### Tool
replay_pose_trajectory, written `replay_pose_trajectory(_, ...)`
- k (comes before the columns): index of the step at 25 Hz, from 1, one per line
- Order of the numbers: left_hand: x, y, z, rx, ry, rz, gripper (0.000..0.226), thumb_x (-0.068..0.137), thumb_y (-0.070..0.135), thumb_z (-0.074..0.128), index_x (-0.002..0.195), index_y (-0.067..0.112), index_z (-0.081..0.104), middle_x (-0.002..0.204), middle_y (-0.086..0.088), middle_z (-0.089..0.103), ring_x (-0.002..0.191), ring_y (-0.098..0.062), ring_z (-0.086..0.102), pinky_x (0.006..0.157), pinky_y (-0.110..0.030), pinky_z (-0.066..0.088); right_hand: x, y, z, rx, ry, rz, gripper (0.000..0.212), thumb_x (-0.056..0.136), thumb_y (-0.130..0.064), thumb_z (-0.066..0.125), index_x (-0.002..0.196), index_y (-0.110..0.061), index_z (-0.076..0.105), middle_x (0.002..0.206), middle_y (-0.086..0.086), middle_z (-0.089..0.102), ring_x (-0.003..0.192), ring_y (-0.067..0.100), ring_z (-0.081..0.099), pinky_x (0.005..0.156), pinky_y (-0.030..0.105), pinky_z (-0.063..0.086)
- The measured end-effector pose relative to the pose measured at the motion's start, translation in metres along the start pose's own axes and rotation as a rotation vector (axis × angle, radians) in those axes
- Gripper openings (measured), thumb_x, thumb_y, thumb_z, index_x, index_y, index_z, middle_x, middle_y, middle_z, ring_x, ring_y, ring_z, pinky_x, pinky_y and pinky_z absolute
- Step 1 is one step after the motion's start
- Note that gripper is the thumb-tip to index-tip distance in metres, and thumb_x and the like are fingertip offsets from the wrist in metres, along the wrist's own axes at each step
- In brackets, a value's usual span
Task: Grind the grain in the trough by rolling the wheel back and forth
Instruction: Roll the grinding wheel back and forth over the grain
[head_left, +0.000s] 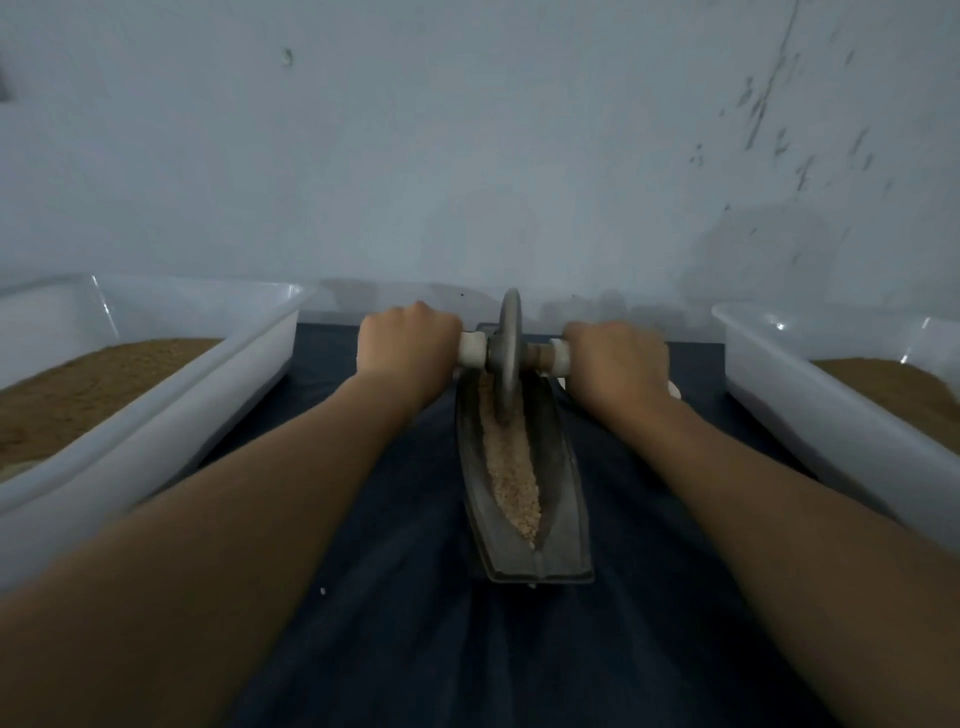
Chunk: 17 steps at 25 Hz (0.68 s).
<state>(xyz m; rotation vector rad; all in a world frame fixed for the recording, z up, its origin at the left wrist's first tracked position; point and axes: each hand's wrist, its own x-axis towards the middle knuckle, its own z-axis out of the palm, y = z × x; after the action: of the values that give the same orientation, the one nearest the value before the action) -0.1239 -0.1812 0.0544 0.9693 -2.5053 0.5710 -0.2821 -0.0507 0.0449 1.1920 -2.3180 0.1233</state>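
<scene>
Left hand (408, 340) and right hand (618, 356) grasp handle ends; wheel (508, 348) at far end of trough (558, 467), seemingly on grain (511, 467). We press evenly, keep wheel upright.

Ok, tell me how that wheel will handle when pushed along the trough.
The wheel looks like thick grey metal, so probably heavy for its size. Standing on its thin edge, it would likely tip without the left hand and right hand gripping its axle.
</scene>
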Motion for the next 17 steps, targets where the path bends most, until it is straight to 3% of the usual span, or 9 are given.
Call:
replay_pose_trajectory(2,-0.013,-0.006,-0.004,-0.009,0.026,0.052,0.007,0.090,0.026,0.062,0.092,0.021,0.057,0.086,-0.004,0.062,0.075,-0.030,0.062,0.057,-0.034,0.038,-0.015,0.007,-0.010,0.027,-0.006,-0.079,0.013,0.091,-0.031,0.065,0.102,-0.024,0.063,0.092,0.002,0.066,0.084,0.028,0.065,0.060,0.032,0.039)
replay_pose_trajectory(3,-0.025,-0.012,-0.002,0.008,0.109,0.115,0.016,0.085,0.028,0.064,0.083,0.023,0.049,0.073,0.000,0.055,0.061,-0.027,0.055,0.051,-0.032,0.035,-0.033,0.016,-0.011,0.034,0.060,-0.151,0.011,0.086,-0.032,0.067,0.094,-0.029,0.060,0.081,-0.005,0.060,0.073,0.025,0.062,0.055,0.030,0.034)
replay_pose_trajectory(5,-0.053,-0.024,-0.006,0.068,0.329,0.256,0.031,0.068,0.035,0.068,0.071,0.028,0.037,0.055,0.008,0.027,0.042,-0.016,0.020,0.044,-0.021,0.015,-0.073,0.030,-0.018,0.029,0.242,-0.239,0.026,0.072,-0.035,0.069,0.078,-0.032,0.043,0.059,-0.014,0.028,0.048,0.010,0.034,0.046,0.021,0.014)
replay_pose_trajectory(7,-0.060,-0.034,-0.006,0.041,0.451,0.368,0.026,0.060,0.040,0.057,0.066,0.029,0.034,0.056,0.010,0.012,0.044,-0.010,0.002,0.049,-0.016,0.005,-0.088,0.041,-0.018,0.051,0.293,-0.280,0.042,0.065,-0.037,0.069,0.076,-0.034,0.028,0.060,-0.016,0.009,0.047,0.005,0.013,0.050,0.018,0.001)
replay_pose_trajectory(9,-0.050,-0.025,0.001,0.089,0.304,0.281,0.028,0.065,0.036,0.062,0.066,0.028,0.035,0.053,0.007,0.020,0.039,-0.015,0.017,0.044,-0.018,0.012,-0.078,0.032,-0.010,-0.002,0.225,-0.211,0.040,0.068,-0.032,0.073,0.076,-0.033,0.034,0.057,-0.015,0.020,0.046,0.013,0.025,0.046,0.018,0.009)
replay_pose_trajectory(10,-0.037,-0.018,0.004,0.088,0.227,0.209,0.026,0.072,0.033,0.066,0.069,0.026,0.041,0.055,0.003,0.035,0.042,-0.020,0.035,0.042,-0.023,0.024,-0.059,0.024,-0.008,-0.034,0.192,-0.155,0.030,0.075,-0.030,0.073,0.078,-0.032,0.044,0.060,-0.013,0.039,0.049,0.017,0.040,0.044,0.021,0.021)
replay_pose_trajectory(12,-0.011,-0.010,0.005,-0.001,0.036,0.042,0.008,0.087,0.030,0.062,0.085,0.023,0.059,0.078,-0.002,0.059,0.070,-0.027,0.061,0.056,-0.033,0.045,-0.019,0.008,-0.014,-0.050,0.038,-0.067,0.008,0.089,-0.026,0.067,0.097,-0.026,0.063,0.089,-0.002,0.067,0.078,0.025,0.065,0.058,0.030,0.041)
replay_pose_trajectory(14,-0.003,-0.009,0.006,-0.104,-0.053,-0.018,0.011,0.091,0.032,0.059,0.096,0.023,0.063,0.088,-0.002,0.062,0.081,-0.027,0.064,0.063,-0.034,0.043,0.006,0.003,-0.021,-0.057,-0.045,-0.088,0.014,0.092,-0.019,0.064,0.105,-0.022,0.066,0.101,0.004,0.068,0.089,0.026,0.066,0.064,0.032,0.043)
replay_pose_trajectory(17,-0.036,-0.015,0.010,-0.050,0.130,0.038,0.016,0.085,0.031,0.065,0.080,0.024,0.051,0.065,0.006,0.041,0.054,-0.019,0.044,0.049,-0.029,0.029,-0.024,0.015,-0.022,-0.047,0.011,-0.196,0.016,0.086,-0.027,0.071,0.099,-0.025,0.061,0.085,-0.001,0.063,0.074,0.024,0.060,0.054,0.030,0.035)
